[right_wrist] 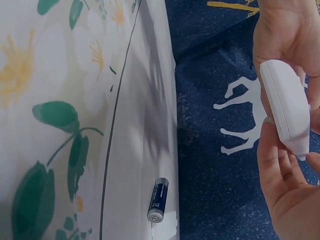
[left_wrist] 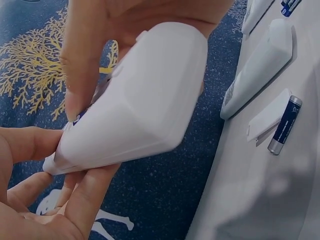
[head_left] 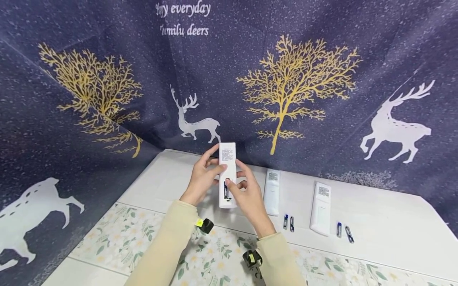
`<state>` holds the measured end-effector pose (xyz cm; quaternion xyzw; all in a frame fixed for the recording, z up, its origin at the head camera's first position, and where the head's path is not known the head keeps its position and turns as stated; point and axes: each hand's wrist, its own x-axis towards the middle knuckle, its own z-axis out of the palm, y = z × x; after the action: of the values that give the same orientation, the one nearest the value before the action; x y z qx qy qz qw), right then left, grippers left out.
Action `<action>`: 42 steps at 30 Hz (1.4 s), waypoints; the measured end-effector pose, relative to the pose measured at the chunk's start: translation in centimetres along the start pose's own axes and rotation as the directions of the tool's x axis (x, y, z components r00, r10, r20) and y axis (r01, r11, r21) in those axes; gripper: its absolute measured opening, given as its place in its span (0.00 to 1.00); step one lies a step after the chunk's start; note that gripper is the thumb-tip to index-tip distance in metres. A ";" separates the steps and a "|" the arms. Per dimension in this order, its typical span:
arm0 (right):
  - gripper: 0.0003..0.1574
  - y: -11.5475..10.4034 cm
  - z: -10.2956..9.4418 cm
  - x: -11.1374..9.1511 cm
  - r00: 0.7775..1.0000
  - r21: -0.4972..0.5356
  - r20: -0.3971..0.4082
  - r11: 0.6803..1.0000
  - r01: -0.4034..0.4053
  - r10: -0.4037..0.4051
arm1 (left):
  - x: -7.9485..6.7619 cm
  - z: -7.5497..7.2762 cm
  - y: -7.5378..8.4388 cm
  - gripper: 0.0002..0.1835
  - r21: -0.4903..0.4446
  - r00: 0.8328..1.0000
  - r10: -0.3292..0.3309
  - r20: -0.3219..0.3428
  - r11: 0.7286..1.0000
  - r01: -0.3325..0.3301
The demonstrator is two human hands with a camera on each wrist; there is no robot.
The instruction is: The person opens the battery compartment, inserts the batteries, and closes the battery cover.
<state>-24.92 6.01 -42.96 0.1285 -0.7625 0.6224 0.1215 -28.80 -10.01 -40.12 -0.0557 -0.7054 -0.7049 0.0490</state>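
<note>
A white remote control [head_left: 228,159] stands nearly upright between the two hands, its back with a printed label facing the head camera. Its battery compartment is uncovered, and a dark blue battery [head_left: 226,191] lies inside. My left hand [head_left: 203,178] grips the remote by its left side, thumb on the back. From the other side my right hand [head_left: 250,194] holds the remote, its thumb pressing at the battery's upper end. On the table, the left wrist view shows a loose battery [left_wrist: 286,125] beside a white battery cover [left_wrist: 269,117]; the hands hide that spot in the head view.
Two more white remotes, a nearer one [head_left: 272,194] and a farther one [head_left: 321,210], lie on the white table to the right. Beside each is a battery pair [head_left: 292,224]. A floral cloth [head_left: 143,226] covers the front, and a dark deer-print curtain [head_left: 222,79] hangs behind.
</note>
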 end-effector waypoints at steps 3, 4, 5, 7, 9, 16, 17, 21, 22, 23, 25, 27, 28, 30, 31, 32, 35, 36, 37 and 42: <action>0.43 -0.1 0.1 0.2 1.000 -0.003 0.007 1.000 0.006 -0.006 | 0.0 -0.2 0.2 0.40 -0.007 1.000 0.002 -0.013 1.000 -0.002; 0.43 -0.1 0.1 0.2 1.000 -0.010 0.008 1.000 0.008 -0.008 | 0.0 -0.2 0.2 0.40 -0.015 1.000 -0.001 -0.014 1.000 0.001; 0.43 -0.2 0.1 0.2 1.000 -0.019 0.008 1.000 0.011 -0.011 | 0.0 -0.2 0.3 0.40 -0.023 1.000 -0.003 -0.014 1.000 0.003; 0.44 -0.3 0.0 0.1 1.000 -0.040 0.005 0.999 0.013 -0.013 | 0.0 -0.2 0.3 0.39 -0.032 1.000 -0.009 -0.009 0.999 0.009; 0.44 -0.4 -0.1 0.0 1.000 -0.057 0.004 0.998 0.012 -0.012 | 0.0 -0.2 0.2 0.40 -0.036 1.000 -0.013 -0.005 0.999 0.013; 0.44 -0.5 -0.5 -0.1 1.000 -0.068 0.016 0.997 -0.024 0.025 | 0.1 0.0 -0.3 0.40 -0.030 1.000 -0.012 -0.006 0.999 0.012; 0.44 -0.5 -0.6 -0.1 0.999 -0.068 0.019 0.997 -0.026 0.028 | 0.1 0.0 -0.3 0.40 -0.031 1.000 -0.012 -0.007 0.999 0.012; 0.44 -0.3 -0.9 0.0 0.999 -0.069 0.027 0.997 -0.025 0.027 | 0.1 0.2 -0.3 0.39 -0.036 1.000 -0.011 0.005 0.999 0.011; 0.44 -0.3 -1.0 0.1 0.999 -0.065 0.028 0.998 -0.022 0.023 | 0.1 0.2 -0.3 0.39 -0.033 1.000 -0.009 0.008 0.999 0.009; 0.44 -0.2 -1.0 0.1 0.999 -0.061 0.028 0.998 -0.019 0.021 | 0.2 0.2 -0.3 0.40 -0.030 1.000 -0.007 0.011 1.000 0.008; 0.44 -0.1 -1.0 0.2 0.999 -0.048 0.036 0.999 -0.016 0.017 | 0.2 0.1 -0.3 0.40 -0.023 1.000 -0.003 0.006 1.000 0.003; 0.44 -0.1 -0.9 0.2 0.999 -0.035 0.047 0.999 -0.016 0.017 | 0.1 0.0 -0.3 0.40 -0.016 1.000 -0.003 -0.003 1.000 0.003; 0.44 -0.1 -0.9 0.2 0.999 -0.030 0.050 0.999 -0.016 0.018 | 0.1 0.0 -0.3 0.40 -0.017 1.000 -0.002 -0.005 1.000 0.002; 0.44 -0.2 -0.9 0.2 0.998 -0.027 0.052 0.999 -0.022 0.023 | 0.1 0.0 -0.2 0.40 -0.021 1.000 -0.003 -0.004 1.000 0.003; 0.44 -0.3 -0.9 0.2 0.998 -0.026 0.050 0.999 -0.024 0.026 | 0.1 0.0 -0.2 0.40 -0.024 1.000 -0.005 -0.001 1.000 0.005; 0.44 -0.3 -0.9 0.2 0.999 -0.027 0.047 0.999 -0.026 0.027 | 0.1 0.1 -0.2 0.40 -0.027 1.000 -0.006 0.004 1.000 0.006; 0.45 -0.3 -1.0 0.1 0.999 -0.030 0.043 0.999 -0.029 0.030 | 0.1 0.2 -0.3 0.40 -0.034 1.000 -0.009 0.013 0.999 0.009; 0.45 -0.4 -1.0 0.1 0.999 -0.030 0.044 0.999 -0.028 0.030 | 0.1 0.2 -0.3 0.40 -0.034 1.000 -0.008 0.014 0.999 0.009; 0.46 -0.4 -1.0 0.1 0.998 -0.031 0.045 0.999 -0.029 0.031 | 0.1 0.2 -0.3 0.40 -0.033 1.000 -0.009 0.012 0.999 0.009; 0.47 -0.5 -1.0 0.1 0.998 -0.032 0.050 0.999 -0.030 0.032 | 0.0 0.4 -0.3 0.40 -0.029 1.000 -0.001 0.010 1.000 0.002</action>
<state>-24.85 6.92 -42.27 0.1306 -0.7769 0.6086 0.0945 -28.80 -9.66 -40.42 -0.0595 -0.6955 -0.7148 0.0440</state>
